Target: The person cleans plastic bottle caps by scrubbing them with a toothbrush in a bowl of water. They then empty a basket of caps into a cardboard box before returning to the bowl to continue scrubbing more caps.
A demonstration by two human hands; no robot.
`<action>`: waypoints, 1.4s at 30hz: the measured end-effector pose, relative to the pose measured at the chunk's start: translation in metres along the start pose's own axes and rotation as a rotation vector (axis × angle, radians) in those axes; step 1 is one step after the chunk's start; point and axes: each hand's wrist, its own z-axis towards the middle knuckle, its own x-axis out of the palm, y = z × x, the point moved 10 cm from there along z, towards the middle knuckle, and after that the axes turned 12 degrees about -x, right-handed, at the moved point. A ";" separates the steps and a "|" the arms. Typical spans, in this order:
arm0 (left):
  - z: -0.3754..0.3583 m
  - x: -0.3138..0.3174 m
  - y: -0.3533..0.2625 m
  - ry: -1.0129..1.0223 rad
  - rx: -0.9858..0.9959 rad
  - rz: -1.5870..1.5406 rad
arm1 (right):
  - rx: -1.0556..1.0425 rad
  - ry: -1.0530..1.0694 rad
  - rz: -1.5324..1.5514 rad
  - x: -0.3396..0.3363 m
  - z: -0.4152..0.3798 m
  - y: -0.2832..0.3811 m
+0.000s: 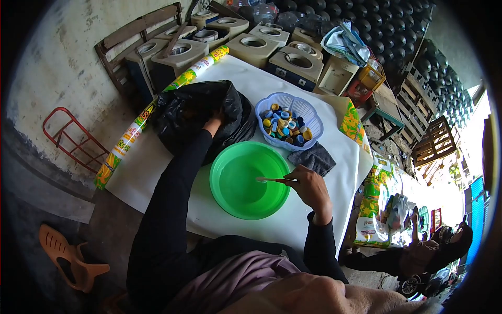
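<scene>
A white sheet (342, 157) is covering the table and bearing everything in use. On its left part a black plastic bag (183, 112) is bulging, and its folds are hiding its contents. The left hand (216, 119) is sitting in the bag's mouth with the fingers hidden, so I cannot tell whether it is gripping anything. Judging by this, the person is probably feeling for something inside; the next move would be calling for a clear lift past the loose plastic, with the basin side being kept steady. That green basin (213, 182) is standing just nearer the person and seems to be holding clear water. Beyond it, a pale blue basket (312, 114) with slotted walls is holding a loose heap. A dark grey cloth (315, 158) is lying crumpled just beside the basket. The right hand (309, 189) is pinching a slim brush (276, 180), whose pale head is pointing over the basin. Smallest, the bottle caps (285, 124) are filling the basket's floor in blue, yellow, white and brown
</scene>
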 end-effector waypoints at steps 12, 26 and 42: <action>-0.013 0.002 0.002 -0.016 0.030 -0.006 | -0.019 -0.008 0.020 -0.004 -0.001 0.003; -0.021 -0.007 0.020 -0.024 0.037 -0.011 | -0.048 -0.025 0.003 -0.007 0.000 0.008; -0.034 -0.014 0.015 -0.057 0.051 -0.058 | -0.038 -0.038 -0.003 -0.011 -0.003 0.011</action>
